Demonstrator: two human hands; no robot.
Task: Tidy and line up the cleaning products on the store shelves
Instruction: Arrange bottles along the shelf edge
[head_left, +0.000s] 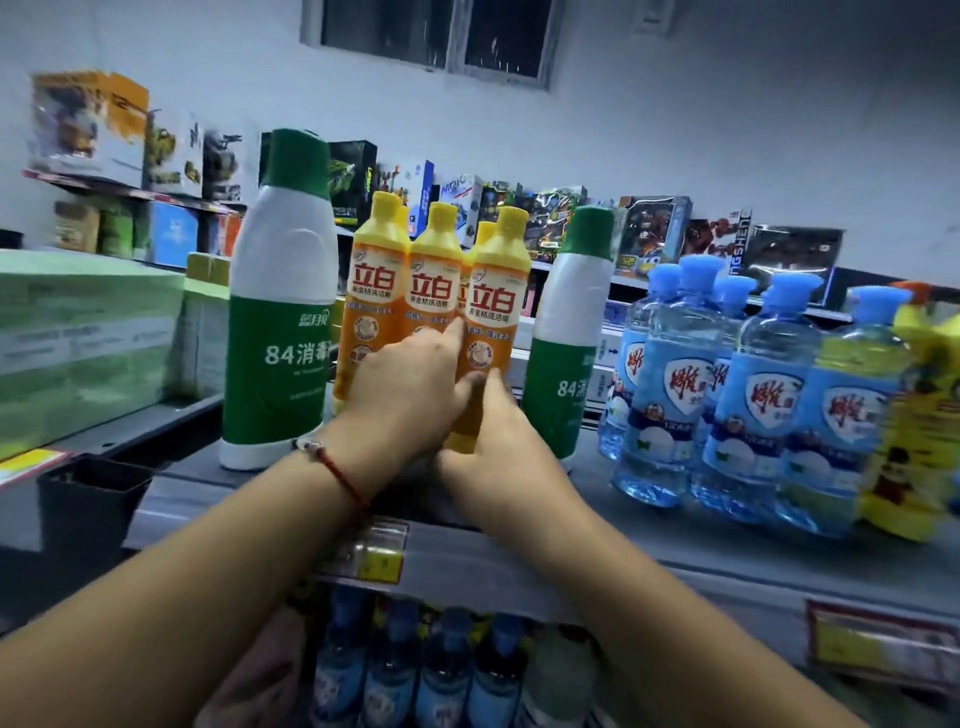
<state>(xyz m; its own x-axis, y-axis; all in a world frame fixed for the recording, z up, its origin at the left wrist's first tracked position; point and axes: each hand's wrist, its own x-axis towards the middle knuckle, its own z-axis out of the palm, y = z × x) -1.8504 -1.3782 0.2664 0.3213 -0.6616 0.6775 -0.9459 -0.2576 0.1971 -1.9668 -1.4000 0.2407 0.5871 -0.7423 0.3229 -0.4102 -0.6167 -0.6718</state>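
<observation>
Centre frame, on store shelf (649, 525): cluster of orange dish-soap bottles (493, 312) between two green-and-white 84 disinfectant bottles (280, 312). Left hand (410, 384) resting on cluster, fingers extended. Right hand (493, 447) gripping base of front-right bottle. Blue detergent bottles (675, 384) at right.

Both hands reach to the yellow bottles (491, 291) on the shelf (675, 540). The left hand (410, 395) and right hand (498, 441) touch them. Big green bottles (280, 322) stand beside.
</observation>
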